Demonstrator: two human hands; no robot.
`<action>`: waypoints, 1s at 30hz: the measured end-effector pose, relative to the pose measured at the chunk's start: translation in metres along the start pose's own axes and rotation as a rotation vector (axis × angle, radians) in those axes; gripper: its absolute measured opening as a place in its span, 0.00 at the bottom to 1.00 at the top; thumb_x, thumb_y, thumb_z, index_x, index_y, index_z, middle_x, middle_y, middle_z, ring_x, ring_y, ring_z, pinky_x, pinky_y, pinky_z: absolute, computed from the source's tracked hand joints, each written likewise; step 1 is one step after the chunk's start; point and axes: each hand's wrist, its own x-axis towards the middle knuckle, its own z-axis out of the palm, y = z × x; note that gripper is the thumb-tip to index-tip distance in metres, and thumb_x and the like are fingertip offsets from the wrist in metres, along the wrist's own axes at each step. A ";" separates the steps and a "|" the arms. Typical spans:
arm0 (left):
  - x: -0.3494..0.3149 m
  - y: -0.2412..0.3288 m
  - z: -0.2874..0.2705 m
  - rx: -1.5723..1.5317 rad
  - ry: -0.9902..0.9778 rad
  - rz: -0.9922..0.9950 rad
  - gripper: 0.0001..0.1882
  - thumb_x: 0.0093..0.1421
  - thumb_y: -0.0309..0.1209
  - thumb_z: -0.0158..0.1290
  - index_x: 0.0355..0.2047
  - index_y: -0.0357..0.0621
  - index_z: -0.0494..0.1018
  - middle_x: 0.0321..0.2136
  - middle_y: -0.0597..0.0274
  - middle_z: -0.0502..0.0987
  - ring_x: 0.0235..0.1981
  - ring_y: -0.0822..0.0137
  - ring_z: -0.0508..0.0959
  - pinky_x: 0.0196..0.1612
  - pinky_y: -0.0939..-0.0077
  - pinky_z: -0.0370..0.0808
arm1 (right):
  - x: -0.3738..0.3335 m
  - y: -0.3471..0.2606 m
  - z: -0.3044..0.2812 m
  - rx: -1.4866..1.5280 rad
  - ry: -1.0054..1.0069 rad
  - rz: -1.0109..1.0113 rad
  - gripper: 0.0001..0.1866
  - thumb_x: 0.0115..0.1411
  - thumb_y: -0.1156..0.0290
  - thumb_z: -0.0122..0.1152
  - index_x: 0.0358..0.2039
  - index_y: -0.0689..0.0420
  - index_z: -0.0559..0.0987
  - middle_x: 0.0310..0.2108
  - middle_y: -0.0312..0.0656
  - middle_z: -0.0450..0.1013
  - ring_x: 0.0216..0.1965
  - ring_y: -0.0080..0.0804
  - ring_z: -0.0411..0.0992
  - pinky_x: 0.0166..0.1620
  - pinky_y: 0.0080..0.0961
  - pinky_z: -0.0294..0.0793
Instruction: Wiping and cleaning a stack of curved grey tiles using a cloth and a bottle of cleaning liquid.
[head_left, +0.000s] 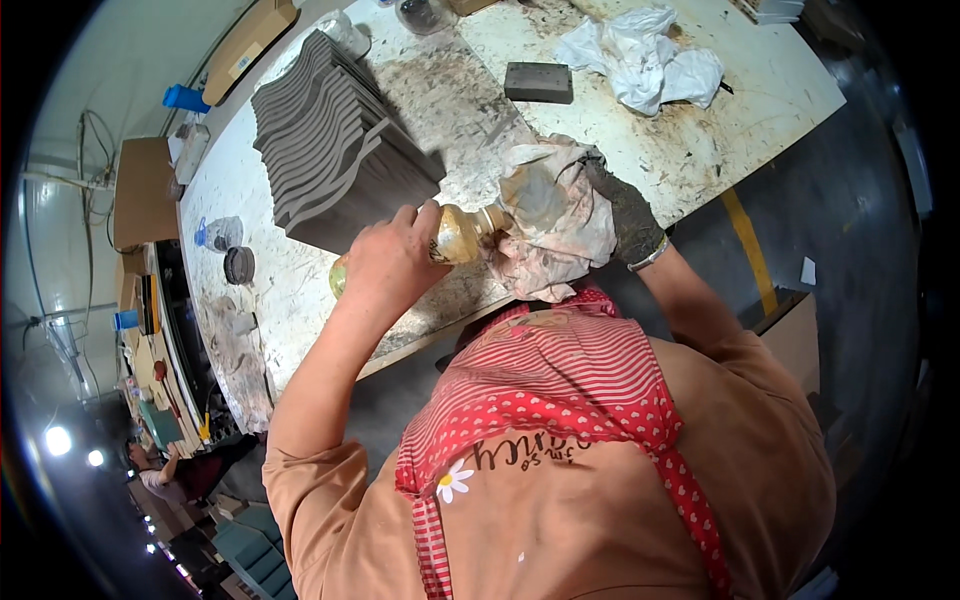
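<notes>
My bare left hand [392, 262] is wrapped round a clear plastic bottle [460, 236] of yellowish liquid. The bottle lies tilted, its neck toward the right and touching a stained white rag [585, 225]. On my right hand [628, 218] is a dark, dirty glove; that hand grips the rag from its right side, with the fingertips partly hidden by the cloth. A damp, yellow-grey patch shows on the rag beside the bottle's mouth. Just beyond my left hand stands a stack of grey, wavy-edged pieces [325, 150].
The smeared white table [780, 90] carries a dark grey block [538, 82] and a crumpled white cloth [650, 62] at the far side. Toward the left lie a round dark lid-like piece [239, 265] and a clear bottle [218, 234]. Another person [175, 470] is far off at lower left.
</notes>
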 end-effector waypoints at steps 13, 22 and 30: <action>-0.005 -0.004 0.004 0.004 -0.075 0.020 0.35 0.42 0.41 0.68 0.50 0.48 0.69 0.34 0.57 0.75 0.32 0.51 0.79 0.34 0.60 0.76 | 0.002 0.000 -0.037 0.054 0.041 0.081 0.35 0.65 0.57 0.55 0.66 0.59 0.57 0.64 0.49 0.60 0.62 0.44 0.63 0.65 0.43 0.63; 0.042 0.011 -0.005 -0.209 -0.106 0.074 0.37 0.45 0.46 0.66 0.54 0.49 0.66 0.40 0.54 0.77 0.36 0.48 0.79 0.36 0.58 0.77 | 0.015 -0.006 0.010 0.036 0.042 0.042 0.38 0.62 0.48 0.56 0.64 0.60 0.61 0.60 0.48 0.65 0.58 0.42 0.67 0.61 0.41 0.67; 0.156 -0.005 -0.034 -0.532 0.139 0.098 0.38 0.49 0.50 0.62 0.55 0.44 0.64 0.42 0.43 0.77 0.44 0.44 0.77 0.46 0.56 0.73 | 0.045 -0.081 -0.009 -0.037 0.168 -0.328 0.31 0.65 0.51 0.56 0.59 0.62 0.68 0.56 0.46 0.69 0.56 0.38 0.68 0.60 0.37 0.68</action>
